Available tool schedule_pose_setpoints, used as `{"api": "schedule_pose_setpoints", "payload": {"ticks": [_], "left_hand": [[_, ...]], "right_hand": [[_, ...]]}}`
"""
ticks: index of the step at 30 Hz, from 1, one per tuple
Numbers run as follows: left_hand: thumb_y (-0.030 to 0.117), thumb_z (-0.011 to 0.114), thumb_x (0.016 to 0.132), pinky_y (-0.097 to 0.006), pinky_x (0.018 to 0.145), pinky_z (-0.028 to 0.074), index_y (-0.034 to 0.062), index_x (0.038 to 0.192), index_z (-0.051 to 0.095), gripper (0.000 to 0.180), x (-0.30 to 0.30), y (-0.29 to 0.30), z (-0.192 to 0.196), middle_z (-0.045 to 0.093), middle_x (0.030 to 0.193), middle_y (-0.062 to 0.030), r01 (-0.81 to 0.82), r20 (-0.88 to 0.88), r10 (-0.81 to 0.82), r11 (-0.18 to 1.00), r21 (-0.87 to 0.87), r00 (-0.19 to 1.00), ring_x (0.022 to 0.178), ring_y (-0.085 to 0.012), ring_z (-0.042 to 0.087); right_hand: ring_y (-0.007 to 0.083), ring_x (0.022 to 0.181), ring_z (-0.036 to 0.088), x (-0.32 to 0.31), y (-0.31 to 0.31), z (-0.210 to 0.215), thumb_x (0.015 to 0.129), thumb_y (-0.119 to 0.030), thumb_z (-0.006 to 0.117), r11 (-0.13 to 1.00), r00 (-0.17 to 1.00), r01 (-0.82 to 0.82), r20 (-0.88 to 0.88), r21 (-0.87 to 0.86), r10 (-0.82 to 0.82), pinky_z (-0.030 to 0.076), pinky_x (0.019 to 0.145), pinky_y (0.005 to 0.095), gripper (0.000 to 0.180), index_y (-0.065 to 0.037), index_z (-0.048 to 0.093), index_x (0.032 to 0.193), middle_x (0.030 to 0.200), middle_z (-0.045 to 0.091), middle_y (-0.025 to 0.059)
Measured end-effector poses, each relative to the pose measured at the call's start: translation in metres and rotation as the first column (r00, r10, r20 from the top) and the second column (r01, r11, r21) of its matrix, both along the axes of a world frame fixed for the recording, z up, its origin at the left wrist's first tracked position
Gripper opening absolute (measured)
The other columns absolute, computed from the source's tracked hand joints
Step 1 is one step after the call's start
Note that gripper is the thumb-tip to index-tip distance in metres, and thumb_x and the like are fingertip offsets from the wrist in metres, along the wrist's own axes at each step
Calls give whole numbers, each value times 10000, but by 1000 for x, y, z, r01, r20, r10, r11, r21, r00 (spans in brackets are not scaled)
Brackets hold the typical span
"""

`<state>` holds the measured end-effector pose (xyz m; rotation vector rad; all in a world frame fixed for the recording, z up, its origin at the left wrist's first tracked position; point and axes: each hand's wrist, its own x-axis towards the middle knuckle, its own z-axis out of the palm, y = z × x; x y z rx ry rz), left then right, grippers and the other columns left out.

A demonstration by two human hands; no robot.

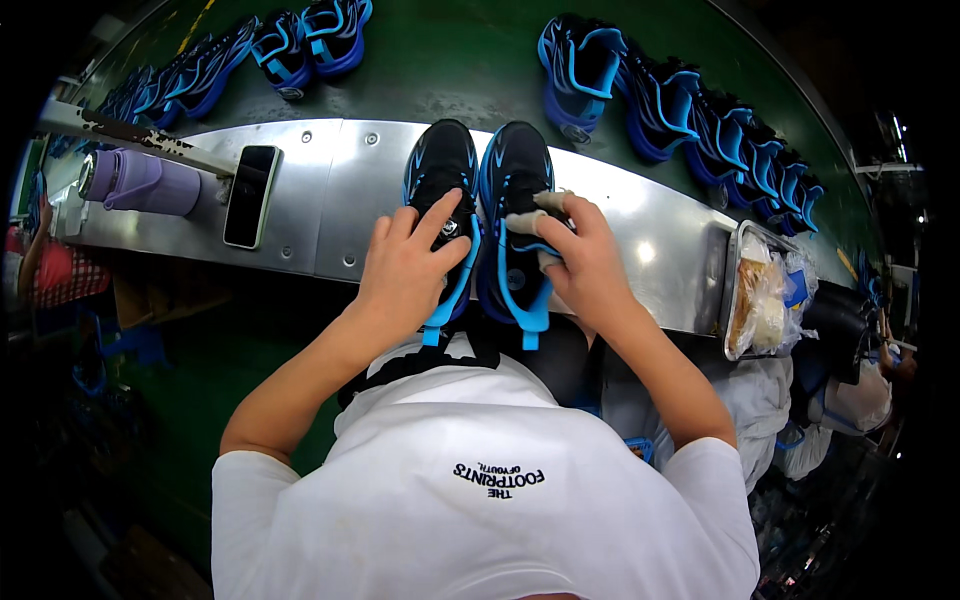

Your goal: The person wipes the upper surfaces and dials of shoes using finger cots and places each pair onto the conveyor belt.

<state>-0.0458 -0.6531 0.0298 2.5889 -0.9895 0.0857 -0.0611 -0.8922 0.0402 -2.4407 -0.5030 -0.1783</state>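
A pair of black running shoes with blue trim stands side by side in front of me, toes pointing away, partly on the metal ledge. My left hand (408,262) rests over the left shoe (443,150), its fingers spread. The index finger reaches to the laces, and the thumb lies by the opening, near a small shiny round mark on the tongue. My right hand (585,252) lies over the right shoe (519,150) with fingers apart across the laces and collar. Pale coverings wrap several of its fingertips. Light blue heel loops hang toward me.
On the metal ledge (330,215), a phone (251,197) and a purple bottle (160,183) lie at the left. A metal tray (737,290) with plastic-wrapped items sits at the right. Beyond, the green belt (450,60) carries more such shoes (660,105). A worn metal bar (130,132) crosses the left.
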Motion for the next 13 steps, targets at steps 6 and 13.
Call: {"api": "schedule_pose_setpoints", "payload": {"ticks": [6,13], "left_hand": [[1,651,658,-374,782,375,111,955,670,317,2,-3,1,455,1427,-159,24,129,-32,998,63,991,917,-282,491],[85,694,695,-418,1116,275,156,1321,577,641,11,13,39,290,1542,-166,23,-372,-74,990,-140,925,1314,-431,368]], "right_hand": [[379,1060,546,-19,41,-9,744,-61,630,915,969,4,228,-404,97,496,802,407,287,-11,633,1026,1108,554,191],[446,1324,404,-3,8,19,787,-175,711,988,967,-154,-205,10,153,422,1048,412,461,-110,618,1234,1428,422,222]]}}
